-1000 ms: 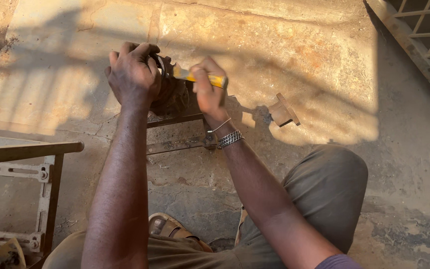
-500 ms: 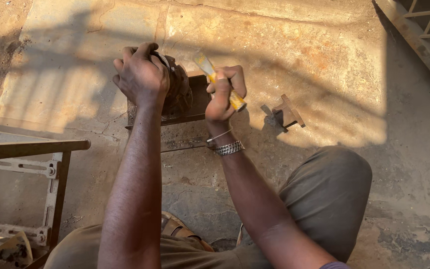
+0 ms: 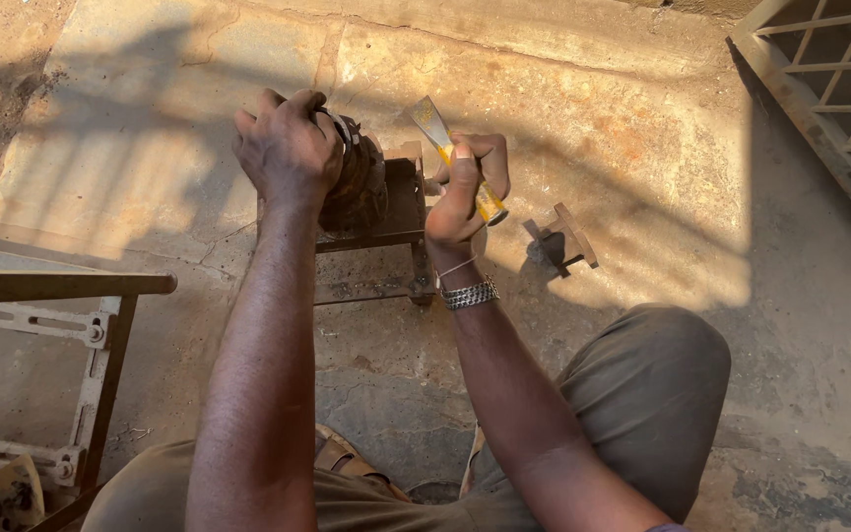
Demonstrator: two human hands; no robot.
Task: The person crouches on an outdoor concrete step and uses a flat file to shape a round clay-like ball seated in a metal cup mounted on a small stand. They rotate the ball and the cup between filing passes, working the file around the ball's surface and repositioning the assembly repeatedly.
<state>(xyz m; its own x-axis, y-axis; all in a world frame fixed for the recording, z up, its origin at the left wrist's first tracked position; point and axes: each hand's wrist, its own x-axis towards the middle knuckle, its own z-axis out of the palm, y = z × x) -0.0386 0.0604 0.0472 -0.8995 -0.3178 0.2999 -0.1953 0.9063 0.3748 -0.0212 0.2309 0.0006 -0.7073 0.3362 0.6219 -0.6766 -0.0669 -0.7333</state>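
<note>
Head view: left hand (image 3: 288, 153) clamps over a dark round part (image 3: 355, 187) sitting on a small rusty metal stand (image 3: 401, 212) on the concrete floor (image 3: 642, 177). Right hand (image 3: 465, 192) is closed around a yellow-handled chisel (image 3: 445, 148), blade tilted up and away, just beside the stand's right edge. 1 small metal bracket (image 3: 568, 236) lies near, to the right. Open floor spreads beyond the stand; a metal frame (image 3: 61, 296) crowds the left side, a grille (image 3: 829, 89) the far right.
</note>
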